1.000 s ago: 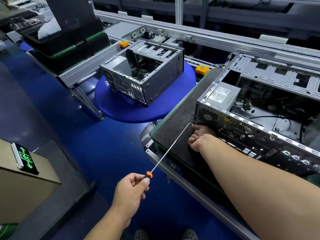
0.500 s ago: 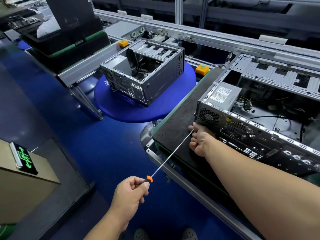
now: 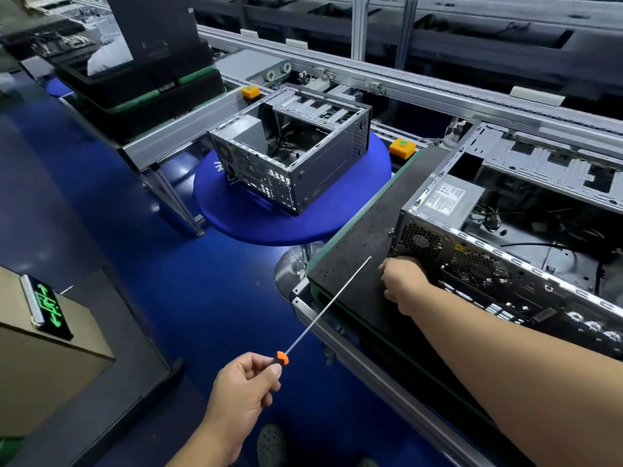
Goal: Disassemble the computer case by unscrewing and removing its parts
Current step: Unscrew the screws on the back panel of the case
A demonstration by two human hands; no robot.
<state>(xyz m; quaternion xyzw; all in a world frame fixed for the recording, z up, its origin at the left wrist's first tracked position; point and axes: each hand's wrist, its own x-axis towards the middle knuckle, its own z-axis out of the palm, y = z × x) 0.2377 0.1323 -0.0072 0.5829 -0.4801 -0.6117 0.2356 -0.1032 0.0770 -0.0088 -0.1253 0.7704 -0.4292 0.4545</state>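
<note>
computer case (image 3: 505, 264) | right hand (image 3: 403, 284) at rear corner | left hand (image 3: 241, 396) grips screwdriver (image 3: 323, 308)

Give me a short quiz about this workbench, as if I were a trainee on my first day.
1. True or false: the left hand grips the long thin screwdriver with the orange collar.
2. Where does the right hand rest? A) on the blue round turntable B) at the lower rear corner of the near open grey metal computer case C) on the orange button box
3. What stands on the blue round turntable?

Key: 1 true. 2 B. 3 A second, smaller open grey computer case.
</note>
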